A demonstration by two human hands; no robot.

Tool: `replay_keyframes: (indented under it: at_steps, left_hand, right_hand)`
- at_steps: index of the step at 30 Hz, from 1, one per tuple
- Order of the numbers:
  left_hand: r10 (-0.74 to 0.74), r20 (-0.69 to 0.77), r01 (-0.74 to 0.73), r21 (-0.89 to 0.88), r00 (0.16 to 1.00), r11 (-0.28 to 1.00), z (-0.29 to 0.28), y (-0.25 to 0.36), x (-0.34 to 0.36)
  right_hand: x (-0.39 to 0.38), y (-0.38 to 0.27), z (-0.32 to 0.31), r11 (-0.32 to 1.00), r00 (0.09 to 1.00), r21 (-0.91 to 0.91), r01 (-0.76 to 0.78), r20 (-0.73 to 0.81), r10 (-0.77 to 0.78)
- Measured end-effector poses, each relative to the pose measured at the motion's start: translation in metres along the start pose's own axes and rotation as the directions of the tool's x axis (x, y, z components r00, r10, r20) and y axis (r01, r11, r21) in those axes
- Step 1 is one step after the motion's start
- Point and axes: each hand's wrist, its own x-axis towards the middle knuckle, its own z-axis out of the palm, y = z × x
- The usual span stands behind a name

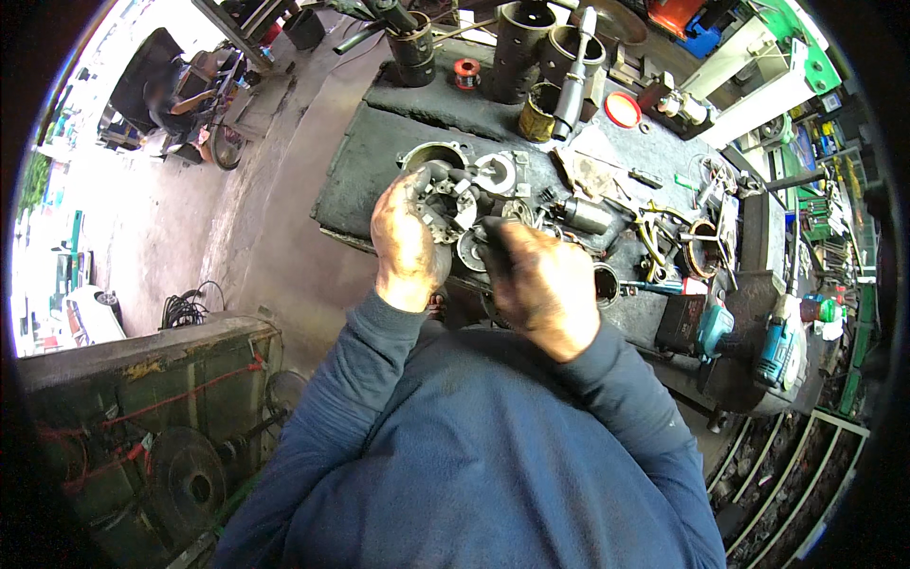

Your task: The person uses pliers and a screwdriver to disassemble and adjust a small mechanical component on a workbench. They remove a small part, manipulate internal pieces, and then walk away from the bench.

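The left hand [408,242] is curled shut around a small grey metal assembly [445,204], fingers wrapped over its left side, back of the hand up and smeared with grease. The part looks like a round plate with stubby lugs and dark leads; its flat face tilts up and away from the person, and it shows no clear long axis. The right hand [538,280] is closed too, knuckles up, gripping a dark part [488,232] that meets the assembly's lower right edge; what that part is cannot be told. Both are held above the near edge of the surface [379,152], which is dark, matted and oily. Both forearms, in blue fleece sleeves, rise from below and bend inward so the hands nearly meet.

Just beyond lie a round metal housing [434,155] and a pale disc-shaped casting [498,174]. Farther right sit a small cylindrical motor [588,216], yellow-handled pliers [652,237], and a teal power drill [779,346] near the edge.
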Motion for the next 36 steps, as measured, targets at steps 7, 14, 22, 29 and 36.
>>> replay_keyframes:
  at_steps: [7, 14, 22, 29, 36]
  left_hand:
    - [0.053, -0.002, -0.053, 0.055, 0.999, 0.997, 0.002, -0.005, 0.001]
    - [-0.051, -0.008, 0.050, -0.123, 0.999, 0.991, 0.003, 0.019, -0.005]
    - [-0.264, 0.188, 0.314, -0.324, 0.946, 0.892, 0.033, 0.035, -0.033]
    - [-0.306, 0.540, 0.471, -0.196, 0.784, 0.860, 0.081, 0.046, -0.096]
    - [0.200, 0.501, -0.501, 0.592, 0.842, 0.631, 0.018, 0.013, -0.025]
  right_hand:
    - [-0.004, -0.012, -0.004, 0.980, 0.999, -0.196, 0.036, 0.047, -0.027]
    - [-0.024, -0.009, -0.021, 0.976, 0.998, -0.215, 0.012, -0.060, -0.026]
    - [-0.025, 0.022, -0.032, 0.962, 0.985, 0.256, -0.097, -0.115, 0.130]
    - [-0.024, 0.018, -0.060, 0.912, 0.994, 0.410, -0.023, -0.085, 0.064]
    - [-0.039, 0.032, -0.038, 0.598, 0.963, 0.777, -0.197, 0.039, 0.267]
